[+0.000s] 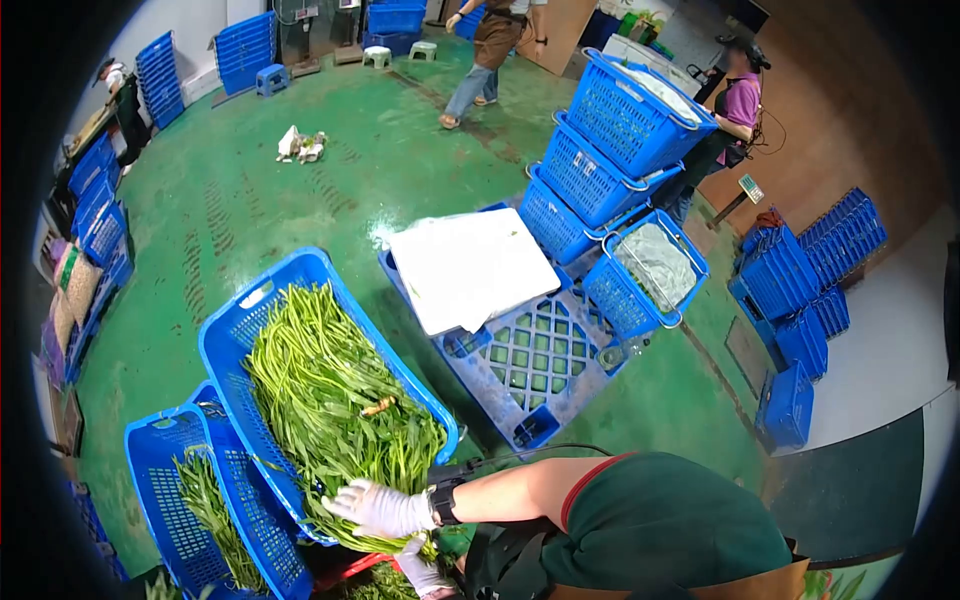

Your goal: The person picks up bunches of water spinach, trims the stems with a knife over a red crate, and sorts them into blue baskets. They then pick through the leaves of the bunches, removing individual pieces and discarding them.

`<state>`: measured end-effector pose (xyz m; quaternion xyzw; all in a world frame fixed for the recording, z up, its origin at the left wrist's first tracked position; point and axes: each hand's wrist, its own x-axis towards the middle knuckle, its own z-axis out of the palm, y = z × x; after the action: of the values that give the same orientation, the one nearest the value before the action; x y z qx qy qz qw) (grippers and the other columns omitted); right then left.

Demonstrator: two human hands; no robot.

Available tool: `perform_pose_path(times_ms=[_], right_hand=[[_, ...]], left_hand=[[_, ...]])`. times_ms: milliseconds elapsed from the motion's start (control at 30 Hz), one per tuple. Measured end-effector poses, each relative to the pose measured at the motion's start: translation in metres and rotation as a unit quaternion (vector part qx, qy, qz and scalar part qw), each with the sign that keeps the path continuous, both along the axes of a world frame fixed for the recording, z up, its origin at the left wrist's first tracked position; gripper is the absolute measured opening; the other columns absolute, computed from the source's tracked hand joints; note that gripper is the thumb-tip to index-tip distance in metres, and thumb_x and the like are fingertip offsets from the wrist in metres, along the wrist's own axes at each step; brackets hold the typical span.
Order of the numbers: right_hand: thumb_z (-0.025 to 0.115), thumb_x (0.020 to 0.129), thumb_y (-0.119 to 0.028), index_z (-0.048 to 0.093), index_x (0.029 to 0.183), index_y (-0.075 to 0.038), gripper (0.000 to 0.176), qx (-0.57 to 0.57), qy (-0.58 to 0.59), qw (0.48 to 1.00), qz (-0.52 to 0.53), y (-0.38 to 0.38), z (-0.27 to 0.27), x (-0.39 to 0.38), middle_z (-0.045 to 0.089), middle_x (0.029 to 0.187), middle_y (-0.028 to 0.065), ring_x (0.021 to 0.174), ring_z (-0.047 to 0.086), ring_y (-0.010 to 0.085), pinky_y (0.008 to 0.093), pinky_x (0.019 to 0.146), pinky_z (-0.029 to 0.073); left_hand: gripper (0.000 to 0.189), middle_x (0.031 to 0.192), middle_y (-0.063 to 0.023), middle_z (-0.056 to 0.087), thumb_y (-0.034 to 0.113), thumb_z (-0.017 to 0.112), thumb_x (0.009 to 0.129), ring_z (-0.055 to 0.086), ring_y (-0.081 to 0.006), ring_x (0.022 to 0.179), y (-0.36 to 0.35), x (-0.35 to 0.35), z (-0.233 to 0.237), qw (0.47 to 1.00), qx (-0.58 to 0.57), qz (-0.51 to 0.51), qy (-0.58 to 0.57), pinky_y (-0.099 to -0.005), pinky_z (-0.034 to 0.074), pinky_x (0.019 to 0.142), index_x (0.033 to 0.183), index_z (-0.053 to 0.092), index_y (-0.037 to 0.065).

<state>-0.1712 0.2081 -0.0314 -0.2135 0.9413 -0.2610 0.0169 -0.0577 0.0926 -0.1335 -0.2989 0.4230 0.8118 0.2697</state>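
Both hands at work over leafy greens [340, 375] in a large blue basket [390, 345]. The right hand [375, 508], in a whitish glove with a black band [441, 503] at the wrist, lies palm down on the greens at the basket's near end, its fingers slightly spread. The left hand [422, 570], likewise gloved, is just below it in the view, near a bundle of stems [375, 543] that shows between the two; its fingers are partly hidden, and whether they pinch the stems cannot be told. Farther up the basket from the right hand, a small brown piece [379, 406] rests on the leaves. Beside the left hand is the rim of a red crate [352, 570], with more greens next to it. Left of both hands in the view, a smaller blue basket [165, 490] holds a thin layer of greens. Above and to the right of the right hand, a blue pallet [480, 385] on the green floor [400, 130] bears a white board [470, 265] and stacked blue baskets [590, 175]. Well apart from the hands, a person in a brown apron [495, 42] and another with a purple sleeve [742, 103] are upright.
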Motion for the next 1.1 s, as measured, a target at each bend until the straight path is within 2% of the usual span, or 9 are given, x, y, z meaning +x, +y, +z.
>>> perform_pose_path(times_ms=[33,233,367,433,533,567,667,800,1100], right_hand=[[0.067,0.079,-0.041,0.028,0.142,0.000,0.084,0.033,-0.025,0.999,-0.007,0.015,0.006,-0.001,0.050,0.130,0.0165,0.124,0.045,0.0286,0.0425,0.104,0.032],[0.060,0.084,-0.048,0.034,0.141,0.000,0.079,0.137,-0.180,0.973,-0.051,0.062,-0.041,0.018,0.058,0.120,0.0116,0.107,0.057,0.0274,0.0495,0.098,0.035],[0.063,0.081,-0.048,0.038,0.140,-0.004,0.077,0.160,-0.160,0.971,-0.074,0.063,-0.041,0.022,0.054,0.128,0.0120,0.120,0.049,0.0316,0.0560,0.104,0.030],[0.065,0.079,-0.046,0.042,0.139,-0.008,0.075,0.181,-0.059,0.981,-0.043,0.062,-0.037,0.018,0.047,0.139,0.0116,0.131,0.039,0.0359,0.0604,0.106,0.025],[0.067,0.078,-0.032,0.046,0.135,-0.011,0.064,0.108,0.009,0.991,0.074,0.061,-0.026,0.004,0.050,0.134,0.0104,0.122,0.045,0.0337,0.0546,0.101,0.032],[0.067,0.078,-0.034,0.045,0.135,-0.010,0.065,0.137,-0.111,0.983,0.045,0.052,0.000,-0.001,0.055,0.127,0.0081,0.115,0.050,0.0276,0.0490,0.098,0.034],[0.058,0.087,-0.039,0.044,0.138,-0.013,0.059,0.171,-0.089,0.981,0.007,0.060,-0.048,0.016,0.058,0.125,0.0097,0.121,0.048,0.0254,0.0479,0.103,0.028],[0.057,0.089,-0.041,0.043,0.139,-0.013,0.059,0.149,-0.103,0.983,-0.018,0.064,-0.050,0.021,0.059,0.123,0.0114,0.123,0.047,0.0261,0.0472,0.103,0.028],[0.061,0.087,-0.037,0.047,0.136,-0.014,0.056,0.112,-0.121,0.986,-0.013,0.071,-0.049,0.015,0.059,0.122,0.0117,0.121,0.049,0.0262,0.0463,0.103,0.028]], left_hand=[[0.042,0.088,-0.0104,0.064,-0.003,0.059,0.069,0.062,-0.0194,0.065,0.020,-0.008,0.068,0.999,-0.033,-0.014,0.035,-0.0274,0.054,0.059,0.111,0.056,-0.007],[0.040,0.088,-0.0072,0.063,-0.003,0.059,0.070,0.061,-0.0175,0.066,0.023,-0.005,0.061,0.998,-0.013,0.054,-0.005,-0.0285,0.052,0.057,0.110,0.056,-0.004],[0.023,0.082,-0.0080,0.064,0.003,0.062,0.072,0.061,-0.0174,0.066,0.001,0.010,0.003,0.999,-0.033,-0.028,-0.002,-0.0286,0.051,0.058,0.095,0.064,-0.003],[0.013,0.075,-0.0083,0.066,0.009,0.064,0.075,0.063,-0.0179,0.067,0.006,0.000,0.045,0.996,-0.074,-0.048,0.003,-0.0290,0.051,0.061,0.080,0.068,-0.001],[0.019,0.080,-0.0067,0.068,0.009,0.067,0.071,0.063,-0.0155,0.068,0.000,0.006,0.018,0.991,-0.106,-0.041,0.074,-0.0288,0.051,0.062,0.086,0.070,-0.002],[0.027,0.082,-0.0061,0.068,0.007,0.069,0.069,0.063,-0.0146,0.068,0.000,0.006,0.025,0.997,-0.067,0.002,0.049,-0.0285,0.051,0.062,0.095,0.067,-0.002],[0.038,0.085,-0.0065,0.068,-0.001,0.073,0.063,0.063,-0.0157,0.066,-0.004,0.009,-0.008,0.999,-0.012,0.040,-0.003,-0.0287,0.051,0.057,0.101,0.065,-0.002],[0.049,0.090,-0.0107,0.068,-0.007,0.069,0.066,0.065,-0.0199,0.065,0.004,0.000,0.009,0.997,0.024,0.073,-0.028,-0.0284,0.053,0.048,0.113,0.059,-0.001],[0.049,0.091,-0.0116,0.068,-0.006,0.069,0.064,0.065,-0.0202,0.067,0.005,-0.003,0.015,0.995,0.052,0.081,0.000,-0.0280,0.053,0.049,0.112,0.059,-0.001]])
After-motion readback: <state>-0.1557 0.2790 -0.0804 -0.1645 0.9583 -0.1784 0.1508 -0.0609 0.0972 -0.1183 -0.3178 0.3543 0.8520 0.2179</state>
